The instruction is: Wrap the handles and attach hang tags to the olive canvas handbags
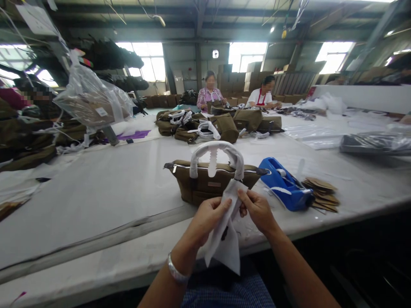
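An olive-brown handbag [184,185] stands upright near the table's front edge, its looped handles [221,146] wrapped in white material. A strip of white wrapping sheet [236,252] hangs from the base of the right-hand side of the handle, over the table edge. My left hand [205,218] pinches this sheet between thumb and fingers from the left. From the right, my right hand [257,209] pinches the same sheet close by. Something dark shows inside the folds below my hands.
A blue tape dispenser [282,184] lies right of the bag, beside stacked brown cardboard pieces [323,194]. More olive bags [224,126] are piled farther back. Two people sit beyond them. A plastic-wrapped bundle [96,100] hangs at left; plastic-covered grey items [375,145] lie at right.
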Motion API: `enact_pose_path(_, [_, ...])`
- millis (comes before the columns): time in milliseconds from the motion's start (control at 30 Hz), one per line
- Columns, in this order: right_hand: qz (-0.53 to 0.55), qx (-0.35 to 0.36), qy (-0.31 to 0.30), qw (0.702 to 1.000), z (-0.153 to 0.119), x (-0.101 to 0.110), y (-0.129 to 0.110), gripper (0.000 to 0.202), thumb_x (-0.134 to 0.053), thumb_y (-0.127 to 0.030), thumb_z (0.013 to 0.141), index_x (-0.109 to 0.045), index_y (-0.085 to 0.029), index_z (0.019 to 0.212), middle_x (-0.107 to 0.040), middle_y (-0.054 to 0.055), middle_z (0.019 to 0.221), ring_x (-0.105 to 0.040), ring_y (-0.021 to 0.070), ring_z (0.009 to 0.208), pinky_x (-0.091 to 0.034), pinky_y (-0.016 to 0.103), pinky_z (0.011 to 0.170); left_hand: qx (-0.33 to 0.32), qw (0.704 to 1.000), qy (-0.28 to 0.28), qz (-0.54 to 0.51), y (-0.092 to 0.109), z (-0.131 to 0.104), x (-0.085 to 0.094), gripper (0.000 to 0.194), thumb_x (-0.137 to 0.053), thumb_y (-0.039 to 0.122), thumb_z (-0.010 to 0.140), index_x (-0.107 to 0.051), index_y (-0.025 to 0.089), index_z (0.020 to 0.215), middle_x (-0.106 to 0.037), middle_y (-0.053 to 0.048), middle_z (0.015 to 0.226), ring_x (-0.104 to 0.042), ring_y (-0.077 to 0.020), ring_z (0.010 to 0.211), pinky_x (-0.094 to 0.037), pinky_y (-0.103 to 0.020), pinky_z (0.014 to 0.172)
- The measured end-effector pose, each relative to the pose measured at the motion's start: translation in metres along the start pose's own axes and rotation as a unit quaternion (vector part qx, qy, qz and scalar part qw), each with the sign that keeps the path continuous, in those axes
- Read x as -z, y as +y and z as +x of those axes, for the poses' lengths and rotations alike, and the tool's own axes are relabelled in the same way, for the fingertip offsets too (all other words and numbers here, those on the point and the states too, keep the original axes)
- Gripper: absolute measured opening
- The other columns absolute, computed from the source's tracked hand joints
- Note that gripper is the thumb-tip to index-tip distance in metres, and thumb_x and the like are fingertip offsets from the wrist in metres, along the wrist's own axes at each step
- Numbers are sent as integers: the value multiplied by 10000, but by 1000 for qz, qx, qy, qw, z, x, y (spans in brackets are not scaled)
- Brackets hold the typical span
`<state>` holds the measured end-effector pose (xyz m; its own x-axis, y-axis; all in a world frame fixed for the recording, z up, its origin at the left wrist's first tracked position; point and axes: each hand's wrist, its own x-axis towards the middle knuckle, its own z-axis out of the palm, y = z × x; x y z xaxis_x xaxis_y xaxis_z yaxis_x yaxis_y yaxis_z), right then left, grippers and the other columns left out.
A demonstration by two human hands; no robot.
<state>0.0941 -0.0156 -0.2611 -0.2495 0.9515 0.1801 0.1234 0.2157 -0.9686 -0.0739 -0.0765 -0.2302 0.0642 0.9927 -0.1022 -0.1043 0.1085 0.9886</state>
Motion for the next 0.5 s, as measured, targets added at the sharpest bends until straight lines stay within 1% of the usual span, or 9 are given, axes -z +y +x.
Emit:
enact_pose_path(33, [1, 0, -6, 1000, 1, 1, 1, 560, -552, -681, 916, -538, -208, 616, -526, -19, 460, -545, 137, 417, -443, 257, 461, 11, 1000, -20, -18, -1, 1, 0, 473, -663, 545, 885, -782, 97, 976, -767, -99, 876, -669, -194, 729, -479, -250, 640])
enact_pose_path(67, [1, 1, -10, 1000, 2, 1, 1, 558, -550, -680, 918, -542, -208, 622, -524, -20, 461, -546, 137, 418, -442, 254, 457, 14, 999, -21, -33, -3, 2, -2, 433, -689, 514, 874, -770, 98, 959, -758, -88, 864, -651, -176, 716, -463, -235, 635])
enact_pose_path(133, [-8, 5, -13, 1000, 3, -1, 1, 551, -549, -671, 923, -553, -204, 629, -530, -20, 462, -547, 134, 418, -437, 250, 453, 11, 999, 4, -51, -8, 6, -7, 360, -734, 445, 844, -746, 106, 963, -750, -76, 880, -643, -172, 749, -466, -230, 673])
enact_pose_path(233, [-37, 15, -9, 999, 0, -1, -2, 525, -546, -625, 946, -590, -197, 646, -554, -16, 478, -554, 131, 434, -434, 247, 469, 2, 998, 50, -36, -16, 12, -14, 345, -751, 411, 817, -725, 103, 970, -743, -80, 886, -642, -193, 790, -479, -254, 715])
enact_pose_path(333, [-76, 33, -13, 996, -3, 19, -5, 465, -579, -571, 946, -655, -196, 681, -612, -2, 545, -579, 136, 489, -467, 262, 537, -1, 997, 69, -14, -21, 16, -14, 400, -755, 445, 814, -725, 103, 1021, -756, -105, 967, -659, -236, 890, -497, -290, 787])
enact_pose_path(367, [-101, 38, 13, 994, -3, 33, -5, 444, -580, -568, 943, -687, -201, 717, -633, 4, 578, -587, 143, 506, -482, 274, 559, 3, 998, 69, -12, -22, 17, -13, 430, -757, 463, 814, -727, 107, 1053, -761, -113, 1009, -665, -253, 938, -500, -303, 823])
enact_pose_path(433, [-166, 42, 124, 977, 0, 71, -1, 409, -557, -569, 945, -744, -215, 863, -693, 31, 698, -628, 177, 582, -527, 323, 637, 13, 998, 66, -15, -24, 20, -10, 488, -768, 503, 802, -733, 117, 1097, -768, -121, 1058, -672, -277, 998, -500, -321, 866])
enact_pose_path(467, [-213, 31, 208, 954, 3, 93, 2, 392, -560, -570, 937, -755, -229, 933, -717, 45, 758, -665, 211, 674, -551, 363, 725, 16, 997, 67, -17, -25, 21, -9, 506, -778, 520, 789, -739, 120, 1097, -772, -122, 1060, -678, -282, 1002, -501, -323, 872])
enact_pose_path(500, [-234, 22, 252, 939, 7, 116, 6, 358, -584, -536, 929, -751, -231, 1015, -747, 83, 931, -694, 263, 859, -538, 429, 884, 18, 997, 69, -22, -26, 21, -8, 518, -790, 536, 772, -748, 122, 1081, -776, -123, 1050, -685, -285, 992, -503, -325, 870])
